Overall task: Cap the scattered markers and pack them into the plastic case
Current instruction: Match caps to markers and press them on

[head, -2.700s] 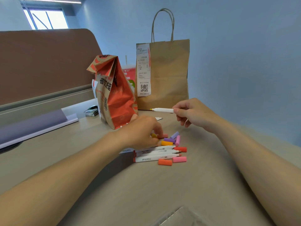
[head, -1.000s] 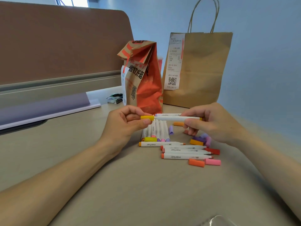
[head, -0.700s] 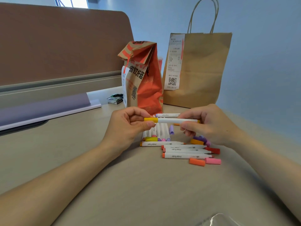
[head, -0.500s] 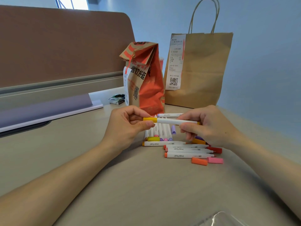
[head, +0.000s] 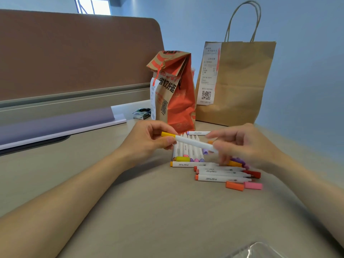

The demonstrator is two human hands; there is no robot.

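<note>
My left hand (head: 149, 140) pinches the yellow-capped end of a white marker (head: 193, 142), held above the desk and tilted down to the right. My right hand (head: 243, 144) is blurred; its fingertips are at the marker's other end. Under them a row of white markers (head: 188, 151) lies side by side. In front lie three markers (head: 221, 173) with the word "marker" on them. Loose caps rest nearby: an orange cap (head: 235, 186), a pink cap (head: 253, 185) and a red cap (head: 254, 173). A corner of the clear plastic case (head: 260, 251) shows at the bottom edge.
An orange printed paper bag (head: 173, 90) and a brown handled paper bag (head: 240, 81) stand behind the markers. A brown partition (head: 74, 53) with a purple ledge (head: 55, 123) runs along the left. A small packet (head: 142, 113) lies by the orange bag.
The yellow cap has gone onto the marker between my hands. The marker has since tilted down at its right end, and my right hand has shifted along it, blurred with motion.
</note>
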